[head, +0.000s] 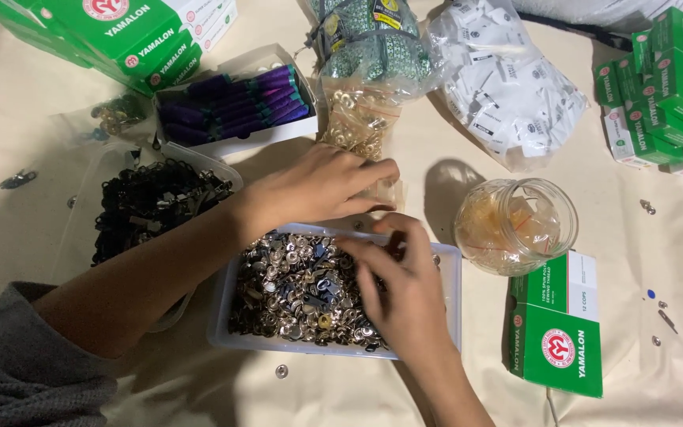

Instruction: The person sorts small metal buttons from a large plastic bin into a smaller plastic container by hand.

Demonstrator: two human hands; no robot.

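Nearest you, your right hand is down in the clear plastic tray of mixed metal snaps and small fittings, fingers spread and curled into the heap. You seem to be sorting or picking through it, though whether anything is pinched between the fingertips cannot be told, since the back of the hand covers them. Just beyond, your left hand lies palm down at the tray's far edge, fingers together and resting on a small clear bag; it may be holding the bag flat, but its grip is hidden. A pick from here would call for a fine pinch on one piece without dragging its neighbours.

To the right stand a glass jar and a green box. To the left is a tub of black fittings. Farther off lie a box of purple spools, a bag of brass rings, a bag of white tags and stacked green boxes, cut off by the frame.
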